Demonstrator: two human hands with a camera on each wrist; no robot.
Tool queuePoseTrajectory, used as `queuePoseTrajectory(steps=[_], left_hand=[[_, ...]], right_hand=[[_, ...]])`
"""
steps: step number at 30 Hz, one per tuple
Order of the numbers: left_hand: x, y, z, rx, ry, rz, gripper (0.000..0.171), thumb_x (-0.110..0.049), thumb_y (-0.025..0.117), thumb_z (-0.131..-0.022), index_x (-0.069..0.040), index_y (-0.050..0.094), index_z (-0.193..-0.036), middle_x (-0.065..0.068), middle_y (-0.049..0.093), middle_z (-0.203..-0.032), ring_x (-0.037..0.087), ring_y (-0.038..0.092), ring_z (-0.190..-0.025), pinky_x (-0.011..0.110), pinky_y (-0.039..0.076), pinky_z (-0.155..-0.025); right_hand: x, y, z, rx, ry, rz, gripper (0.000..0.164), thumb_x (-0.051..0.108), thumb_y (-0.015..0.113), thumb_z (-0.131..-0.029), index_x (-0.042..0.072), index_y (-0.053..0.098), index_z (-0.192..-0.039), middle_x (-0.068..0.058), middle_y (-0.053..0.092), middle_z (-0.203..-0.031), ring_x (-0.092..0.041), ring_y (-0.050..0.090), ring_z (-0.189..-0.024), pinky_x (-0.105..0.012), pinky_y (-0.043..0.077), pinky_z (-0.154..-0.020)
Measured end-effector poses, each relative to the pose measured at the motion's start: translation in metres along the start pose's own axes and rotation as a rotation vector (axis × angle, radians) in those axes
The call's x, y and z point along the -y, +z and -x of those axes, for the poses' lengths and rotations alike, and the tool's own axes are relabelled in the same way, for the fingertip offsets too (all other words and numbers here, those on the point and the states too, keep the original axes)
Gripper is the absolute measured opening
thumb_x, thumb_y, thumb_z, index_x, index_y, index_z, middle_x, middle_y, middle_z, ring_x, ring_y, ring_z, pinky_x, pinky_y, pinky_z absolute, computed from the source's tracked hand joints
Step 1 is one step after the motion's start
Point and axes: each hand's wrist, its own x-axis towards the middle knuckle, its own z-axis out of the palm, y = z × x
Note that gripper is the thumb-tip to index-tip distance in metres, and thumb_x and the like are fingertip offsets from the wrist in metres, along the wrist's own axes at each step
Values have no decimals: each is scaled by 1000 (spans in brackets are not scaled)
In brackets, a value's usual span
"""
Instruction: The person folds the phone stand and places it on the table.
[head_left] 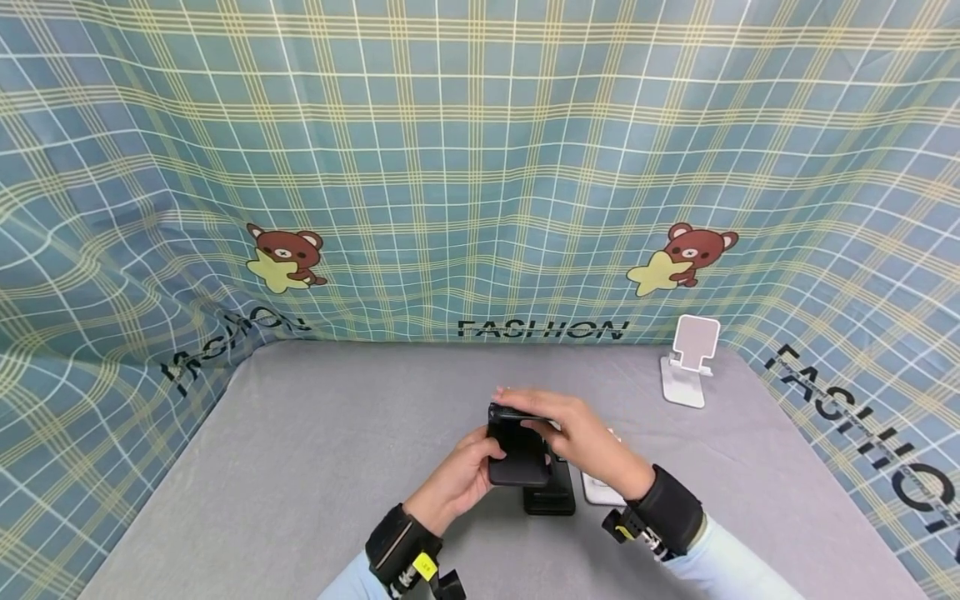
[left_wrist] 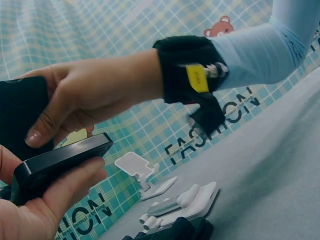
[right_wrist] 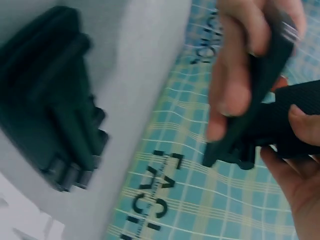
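Between my two hands is a black folding phone stand [head_left: 517, 465], held up off the table with its two plates opened at an angle. My left hand [head_left: 459, 475] grips the smooth base plate by its left side, thumb over the face. The ribbed upper plate [right_wrist: 300, 97] is pinched between the thumb and fingers of my right hand [head_left: 588, 433]. In the right wrist view, a hinge [right_wrist: 246, 156] joins both plates. Below lies a second black stand [head_left: 550, 502], folded down on the table and partly covered in the head view.
A white folded stand [head_left: 600, 493] lies just right of the black one, partly behind my right forearm. Another white stand [head_left: 693, 342] is set upright at the table's back right. Checked cloth [head_left: 480, 167] hangs round the grey table [head_left: 337, 417].
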Motion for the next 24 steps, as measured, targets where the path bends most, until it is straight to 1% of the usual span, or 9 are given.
queuePoseTrajectory(steps=[3, 6, 8, 12, 16, 19, 21, 24], left_hand=[[-1, 0, 0, 19, 10, 5, 59, 6, 34, -85, 12, 18, -141, 11, 53, -123, 13, 62, -105, 22, 53, -84], [-1, 0, 0, 2, 20, 13, 55, 6, 34, -86, 10, 21, -139, 3, 59, -115, 10, 64, -100, 22, 54, -82], [-2, 0, -1, -8, 31, 15, 52, 6, 33, -88, 9, 22, -139, -1, 62, -110, 8, 65, -97, 23, 54, -81], [-2, -1, -2, -15, 48, 21, 48, 3, 32, -93, 9, 21, -140, -3, 64, -105, 6, 66, -93, 22, 55, -80], [-1, -1, -1, -17, 48, 30, 43, 0, 32, -96, 6, 23, -138, -4, 66, -103, 5, 66, -91, 21, 55, -80], [-1, -2, -1, -23, 48, 36, 41, -1, 31, -97, 5, 23, -138, -4, 66, -104, 6, 66, -92, 22, 55, -80], [-2, -2, -1, -22, 48, 38, 43, -2, 33, -98, 5, 22, -139, -3, 67, -105, 7, 67, -94, 22, 55, -81], [-3, -2, -1, -10, 57, 39, 43, -5, 37, -99, 6, 24, -139, -1, 68, -107, 9, 67, -96, 23, 55, -81]], right_hand=[[-2, 9, 7, -26, -36, 20, 61, -16, 54, -84, 20, 56, -133, -6, 55, -137, -21, 50, -128, -31, 43, -104], [-2, 17, 14, -34, -46, 13, 70, -23, 48, -78, 20, 57, -132, -8, 52, -139, -26, 46, -131, -33, 42, -106], [0, 22, 17, -36, -49, 9, 74, -25, 47, -75, 21, 57, -132, -9, 49, -142, -28, 43, -133, -36, 40, -107], [3, 25, 21, -37, -51, 32, 76, -25, 47, -75, 23, 56, -133, -10, 45, -145, -29, 39, -136, -39, 39, -108], [7, 23, 19, -17, -35, 63, 75, -23, 48, -77, 24, 54, -135, -10, 44, -146, -28, 38, -137, -41, 41, -106], [13, 19, 18, 31, 11, 78, 73, -16, 53, -78, 25, 50, -138, -9, 41, -148, -28, 36, -138, -46, 42, -104], [20, 13, 17, 92, 65, 77, 71, -8, 58, -81, 27, 46, -141, -8, 36, -151, -29, 33, -139, -49, 41, -103], [32, -1, 16, 200, 168, 10, 66, 8, 62, -86, 29, 40, -145, -7, 26, -156, -30, 28, -141, -56, 37, -104]])
